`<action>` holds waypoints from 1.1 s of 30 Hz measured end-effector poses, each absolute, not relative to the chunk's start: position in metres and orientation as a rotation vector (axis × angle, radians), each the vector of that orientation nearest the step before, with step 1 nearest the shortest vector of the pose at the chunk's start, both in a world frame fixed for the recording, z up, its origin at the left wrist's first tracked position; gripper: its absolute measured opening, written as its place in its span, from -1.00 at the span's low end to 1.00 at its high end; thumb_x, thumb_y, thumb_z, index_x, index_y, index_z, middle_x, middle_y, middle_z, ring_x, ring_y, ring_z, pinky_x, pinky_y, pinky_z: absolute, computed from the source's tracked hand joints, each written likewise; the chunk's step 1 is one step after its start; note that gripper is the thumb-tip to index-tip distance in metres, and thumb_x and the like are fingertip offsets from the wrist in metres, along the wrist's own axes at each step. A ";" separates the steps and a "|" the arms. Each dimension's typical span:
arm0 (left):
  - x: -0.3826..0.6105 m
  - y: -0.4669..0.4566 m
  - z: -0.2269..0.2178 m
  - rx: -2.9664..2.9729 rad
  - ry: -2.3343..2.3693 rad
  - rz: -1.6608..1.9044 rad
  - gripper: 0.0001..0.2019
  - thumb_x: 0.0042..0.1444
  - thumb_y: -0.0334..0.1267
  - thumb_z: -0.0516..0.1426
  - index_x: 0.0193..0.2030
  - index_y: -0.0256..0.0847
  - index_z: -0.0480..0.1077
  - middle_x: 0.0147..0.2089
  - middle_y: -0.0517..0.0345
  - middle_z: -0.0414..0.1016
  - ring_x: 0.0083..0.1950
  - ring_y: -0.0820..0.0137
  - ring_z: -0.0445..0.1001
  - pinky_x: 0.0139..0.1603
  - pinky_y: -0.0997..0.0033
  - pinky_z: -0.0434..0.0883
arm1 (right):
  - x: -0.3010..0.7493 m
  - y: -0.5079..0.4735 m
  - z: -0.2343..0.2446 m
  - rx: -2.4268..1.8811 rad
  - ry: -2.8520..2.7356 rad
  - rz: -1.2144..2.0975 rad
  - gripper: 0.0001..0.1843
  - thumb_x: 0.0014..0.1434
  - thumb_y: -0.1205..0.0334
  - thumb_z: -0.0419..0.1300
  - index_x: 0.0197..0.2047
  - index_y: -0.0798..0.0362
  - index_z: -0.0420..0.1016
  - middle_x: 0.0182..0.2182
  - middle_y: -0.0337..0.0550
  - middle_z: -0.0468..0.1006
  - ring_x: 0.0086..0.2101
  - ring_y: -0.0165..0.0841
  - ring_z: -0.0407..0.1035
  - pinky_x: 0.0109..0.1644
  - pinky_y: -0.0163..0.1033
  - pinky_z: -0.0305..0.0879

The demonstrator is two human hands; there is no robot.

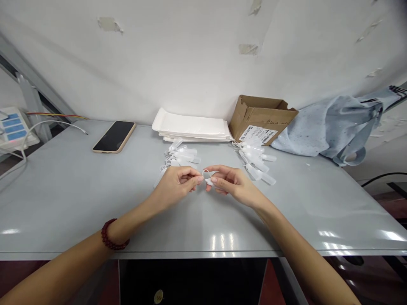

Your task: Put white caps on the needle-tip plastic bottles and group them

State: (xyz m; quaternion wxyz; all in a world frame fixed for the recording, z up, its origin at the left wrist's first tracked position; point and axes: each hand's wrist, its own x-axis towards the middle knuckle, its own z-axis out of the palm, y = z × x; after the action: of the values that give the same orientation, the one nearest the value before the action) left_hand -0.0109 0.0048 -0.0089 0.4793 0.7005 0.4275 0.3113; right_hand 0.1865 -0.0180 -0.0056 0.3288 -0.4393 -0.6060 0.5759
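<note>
My left hand (178,183) and my right hand (229,181) meet above the middle of the grey table (63,186). Both pinch one small clear plastic tag with a thin white loop (208,177) between their fingertips. Just behind my left hand lies a pile of similar clear plastic pieces (181,157). A second pile of them (257,161) lies behind my right hand. A dark red bead bracelet (112,238) is on my left wrist.
A stack of white flat bags (190,126) rests against the wall. An open cardboard box (261,118) lies tipped beside it. A phone (114,136) lies face up at the left. A light blue cloth bag (337,127) sits at the right, a power strip (12,129) far left.
</note>
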 end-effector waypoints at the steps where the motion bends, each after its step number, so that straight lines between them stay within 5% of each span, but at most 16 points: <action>1: -0.011 0.005 -0.009 1.706 1.043 0.757 -0.84 0.09 -0.25 0.15 -0.44 -0.27 0.46 -0.56 0.25 0.40 -0.50 0.53 0.34 -0.46 0.58 0.32 | 0.186 -0.018 -0.006 -1.143 -1.580 1.516 -0.65 0.22 0.16 0.13 0.04 0.10 0.39 -0.43 -0.17 0.53 -0.53 -0.51 0.15 -0.44 -0.34 0.12; 14: -0.016 0.013 0.001 1.730 1.013 0.788 -0.85 0.07 -0.23 0.17 -0.41 -0.26 0.47 -0.50 0.23 0.44 -0.47 0.52 0.38 -0.42 0.57 0.35 | 0.183 -0.015 -0.008 -1.098 -1.579 1.455 -0.58 0.24 0.01 0.06 0.03 0.14 0.37 -0.45 -0.17 0.48 -0.53 -0.48 0.13 -0.43 -0.30 0.09; 19: -0.038 0.036 0.011 1.616 1.222 1.034 -0.82 0.03 -0.18 0.20 -0.43 -0.27 0.46 -0.51 0.20 0.43 -0.49 0.51 0.35 -0.43 0.52 0.34 | 0.201 -0.007 -0.007 -1.425 -1.695 0.871 -0.58 0.24 -0.02 0.04 -0.01 0.13 0.37 -0.42 -0.16 0.49 -0.49 -0.43 0.24 -0.36 -0.28 0.18; 25: -0.053 0.052 0.010 1.571 1.405 0.993 -0.79 -0.03 -0.15 0.22 -0.52 -0.26 0.48 -0.58 0.21 0.40 -0.60 0.55 0.20 -0.56 0.51 0.18 | 0.241 0.005 -0.004 -1.750 -1.751 0.211 -0.78 0.16 0.11 0.12 -0.35 0.08 0.44 -0.57 -0.17 0.47 -0.54 -0.37 0.28 -0.40 -0.26 0.15; 33: -0.059 0.058 -0.001 1.666 1.481 0.797 -0.78 0.00 -0.13 0.19 -0.46 -0.24 0.51 -0.47 0.13 0.54 -0.48 0.42 0.42 -0.46 0.47 0.29 | 0.265 0.005 0.002 -2.384 -1.879 0.184 -0.73 0.08 0.05 0.15 -0.51 0.05 0.40 -0.49 -0.07 0.50 -0.43 -0.25 0.34 -0.45 -0.24 0.08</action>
State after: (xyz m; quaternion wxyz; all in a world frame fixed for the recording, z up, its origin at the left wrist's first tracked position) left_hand -0.0587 0.0584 -0.0013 0.3775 0.6517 0.5793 0.3117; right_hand 0.2653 0.0052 0.0015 0.0500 -0.7830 -0.6171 0.0603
